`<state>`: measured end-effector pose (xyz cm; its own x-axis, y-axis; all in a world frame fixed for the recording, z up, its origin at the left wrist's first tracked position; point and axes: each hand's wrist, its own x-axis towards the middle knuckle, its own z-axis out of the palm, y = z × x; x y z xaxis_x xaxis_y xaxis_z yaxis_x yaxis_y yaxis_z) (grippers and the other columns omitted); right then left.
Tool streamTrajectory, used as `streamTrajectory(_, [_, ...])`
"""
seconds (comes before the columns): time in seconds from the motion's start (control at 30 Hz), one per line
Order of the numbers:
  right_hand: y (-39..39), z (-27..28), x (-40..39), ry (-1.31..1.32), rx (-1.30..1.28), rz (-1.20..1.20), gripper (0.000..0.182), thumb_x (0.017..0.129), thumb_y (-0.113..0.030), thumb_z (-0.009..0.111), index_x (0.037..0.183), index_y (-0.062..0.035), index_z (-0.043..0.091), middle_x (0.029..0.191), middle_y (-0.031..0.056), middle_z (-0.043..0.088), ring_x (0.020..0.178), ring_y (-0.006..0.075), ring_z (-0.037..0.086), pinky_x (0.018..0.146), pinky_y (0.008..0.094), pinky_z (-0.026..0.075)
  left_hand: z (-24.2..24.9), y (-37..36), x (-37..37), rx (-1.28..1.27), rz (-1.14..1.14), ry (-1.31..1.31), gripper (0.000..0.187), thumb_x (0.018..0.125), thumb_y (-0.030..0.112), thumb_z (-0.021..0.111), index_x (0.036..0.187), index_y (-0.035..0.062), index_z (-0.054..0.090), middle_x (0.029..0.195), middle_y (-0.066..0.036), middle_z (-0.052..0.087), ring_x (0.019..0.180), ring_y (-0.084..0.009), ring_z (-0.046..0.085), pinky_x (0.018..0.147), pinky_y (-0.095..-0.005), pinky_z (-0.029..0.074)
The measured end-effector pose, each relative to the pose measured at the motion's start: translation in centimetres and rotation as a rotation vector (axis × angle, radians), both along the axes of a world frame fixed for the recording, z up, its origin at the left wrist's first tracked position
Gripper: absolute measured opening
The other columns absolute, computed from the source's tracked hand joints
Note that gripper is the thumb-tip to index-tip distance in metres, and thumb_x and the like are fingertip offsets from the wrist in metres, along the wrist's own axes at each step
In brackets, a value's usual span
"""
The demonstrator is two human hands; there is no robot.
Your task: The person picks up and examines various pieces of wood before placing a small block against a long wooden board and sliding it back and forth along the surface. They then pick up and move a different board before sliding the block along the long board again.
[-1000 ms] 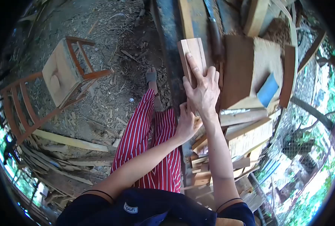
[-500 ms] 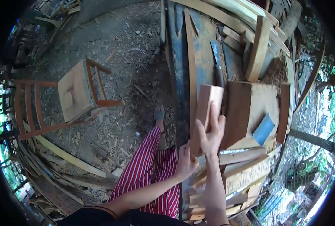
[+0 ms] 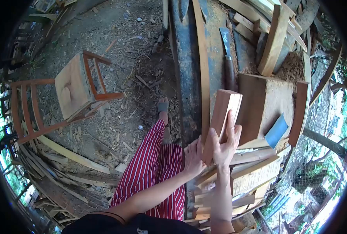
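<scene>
My right hand [image 3: 226,146] is wrapped round a reddish wooden block [image 3: 225,111], its index finger stretched along one face. The block lies tilted over a long thin wooden strip [image 3: 203,50] on the workbench [image 3: 187,74] and hides part of it. By the near end of the block, my left hand [image 3: 194,158] is closed at the bench edge, fingers curled about the strip, whose near end is covered. Just beyond the block lies a blade tool with a dark handle [image 3: 230,72].
A large wooden block [image 3: 255,105] stands right of the hands, with a blue curved sheet [image 3: 276,130] on it. Cut boards [image 3: 255,173] are stacked nearer to me. An overturned wooden chair [image 3: 74,87] lies on the shavings-covered ground at left.
The wooden block in my right hand has tilted and shifted slightly right and nearer to me. My left hand has moved up a little beside the block's near end. The view has shifted slightly.
</scene>
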<state>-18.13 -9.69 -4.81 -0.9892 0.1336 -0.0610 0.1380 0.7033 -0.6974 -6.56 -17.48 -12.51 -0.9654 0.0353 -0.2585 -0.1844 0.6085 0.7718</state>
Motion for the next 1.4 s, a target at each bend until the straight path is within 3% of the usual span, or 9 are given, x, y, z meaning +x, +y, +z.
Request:
streamTrajectory(0.17, [0.5, -0.3, 0.8, 0.0, -0.027, -0.031, 0.074, 0.074, -0.018, 0.076, 0.143, -0.0162, 0.05, 0.089, 0.0122, 0.043, 0.082, 0.0282, 0.046, 0.078, 0.0395, 0.044, 2.1, 0.1, -0.2, -0.057, 0.023, -0.109, 0.099, 0.07, 0.015, 0.075, 0.148, -0.0056, 0.018, 0.132, -0.022, 0.038, 0.118, -0.038, 0.041, 0.097, -0.0511, 0.03])
streamTrajectory(0.3, [0.0, -0.4, 0.8, 0.01, 0.007, 0.0, 0.073, 0.074, -0.019, 0.076, 0.142, -0.016, 0.052, 0.088, 0.012, 0.043, 0.082, 0.0287, 0.046, 0.078, 0.0402, 0.044, 1.2, 0.6, 3.0, -0.008, 0.04, -0.235, 0.093, 0.071, 0.016, 0.074, 0.148, -0.0022, 0.024, 0.117, -0.019, 0.049, 0.101, -0.0374, 0.051, 0.086, -0.0473, 0.042])
streamTrajectory(0.33, [0.1, -0.3, 0.8, 0.018, 0.074, 0.073, 0.076, 0.077, -0.018, 0.075, 0.146, -0.0125, 0.045, 0.091, 0.0116, 0.045, 0.081, 0.026, 0.046, 0.077, 0.0377, 0.043, 0.4, 0.7, 3.8, -0.05, 0.022, -0.14, 0.092, 0.071, 0.018, 0.075, 0.147, -0.0001, 0.026, 0.111, -0.017, 0.052, 0.096, -0.0353, 0.054, 0.081, -0.0456, 0.044])
streamTrajectory(0.43, [-0.5, -0.1, 0.9, -0.025, 0.107, 0.069, 0.07, 0.074, -0.024, 0.077, 0.141, -0.0238, 0.054, 0.088, 0.0119, 0.042, 0.082, 0.0296, 0.046, 0.077, 0.0409, 0.045, 0.2, 0.7, 4.2, -0.068, -0.036, -0.056, 0.094, 0.07, 0.02, 0.077, 0.147, 0.0004, 0.027, 0.113, -0.017, 0.052, 0.097, -0.0341, 0.054, 0.079, -0.0446, 0.043])
streamTrajectory(0.6, [-1.2, -0.5, 1.3, -0.071, 0.226, 0.124, 0.074, 0.073, -0.021, 0.079, 0.142, -0.024, 0.053, 0.086, 0.0107, 0.039, 0.083, 0.0288, 0.045, 0.078, 0.0405, 0.045, -0.2, 2.7, 4.0, -0.195, 0.139, 0.015, 0.073, 0.066, 0.031, 0.08, 0.126, 0.0022, 0.051, 0.113, -0.011, 0.053, 0.098, -0.0279, 0.051, 0.08, -0.0431, 0.038])
streamTrajectory(0.83, [-1.8, -0.9, 1.1, -0.089, 0.185, 0.115, 0.071, 0.074, -0.022, 0.076, 0.141, -0.0291, 0.054, 0.086, 0.0124, 0.04, 0.08, 0.0309, 0.044, 0.072, 0.0425, 0.045, -1.2, 0.9, 3.7, -0.179, 0.048, 0.028, 0.058, 0.065, 0.032, 0.08, 0.113, 0.0066, 0.059, 0.108, -0.008, 0.055, 0.094, -0.0265, 0.052, 0.077, -0.0415, 0.037])
streamTrajectory(0.97, [-2.1, -1.0, 0.1, -0.111, 0.316, 0.162, 0.069, 0.075, -0.022, 0.075, 0.141, -0.0283, 0.053, 0.086, 0.0123, 0.038, 0.082, 0.0314, 0.044, 0.072, 0.0416, 0.046, -2.0, 1.0, 3.8, -0.183, 0.09, 0.141, 0.06, 0.062, 0.034, 0.082, 0.111, 0.0093, 0.059, 0.105, -0.007, 0.056, 0.088, -0.0265, 0.055, 0.075, -0.0418, 0.037])
streamTrajectory(1.13, [-2.8, -1.3, -5.6, -0.057, 0.318, 0.237, 0.072, 0.076, -0.019, 0.073, 0.143, -0.0318, 0.05, 0.089, 0.0146, 0.04, 0.084, 0.0336, 0.045, 0.073, 0.0432, 0.046, -1.9, 0.5, 3.9, -0.145, 0.047, 0.133, 0.106, 0.052, 0.038, 0.089, 0.145, 0.011, 0.044, 0.102, -0.004, 0.056, 0.087, -0.0213, 0.055, 0.075, -0.0391, 0.036])
streamTrajectory(1.4, [-7.3, -3.0, -22.3, 0.159, 0.367, 0.269, 0.071, 0.077, -0.018, 0.067, 0.143, -0.0344, 0.047, 0.098, 0.0211, 0.046, 0.09, 0.0384, 0.049, 0.082, 0.0461, 0.049, -2.2, 0.6, 4.8, -0.124, -0.009, 0.028, 0.118, 0.047, 0.043, 0.093, 0.148, 0.012, 0.04, 0.101, -0.002, 0.054, 0.087, -0.0179, 0.05, 0.076, -0.0383, 0.032])
